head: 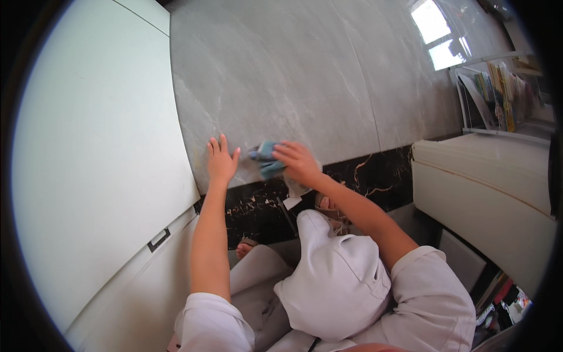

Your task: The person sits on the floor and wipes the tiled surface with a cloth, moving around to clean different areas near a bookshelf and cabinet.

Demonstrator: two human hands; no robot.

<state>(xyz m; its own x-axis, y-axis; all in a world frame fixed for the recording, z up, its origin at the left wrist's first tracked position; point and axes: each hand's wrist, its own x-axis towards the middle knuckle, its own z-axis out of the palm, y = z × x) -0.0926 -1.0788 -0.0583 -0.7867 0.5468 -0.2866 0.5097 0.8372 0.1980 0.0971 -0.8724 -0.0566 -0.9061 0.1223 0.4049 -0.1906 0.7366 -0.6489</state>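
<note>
My left hand (221,163) is palm down on the grey marbled floor tile (286,79), fingers spread, with nothing in it. To its right, my right hand (300,163) grips a bunched teal-blue cloth (269,159), which is blurred and sits low over the tile. A pale, see-through item, perhaps a plastic bag (295,187), shows partly beneath my right wrist. Below it lies a small white piece (292,202), paper-like, at the black marble threshold strip (255,209).
A white door or panel (101,110) with a dark-rimmed handle (159,240) stands on the left. On the right are a cream-coloured cabinet (475,171) and a rack with books (501,97). My sandalled feet (245,248) are by the threshold. Window light reflects off the tile.
</note>
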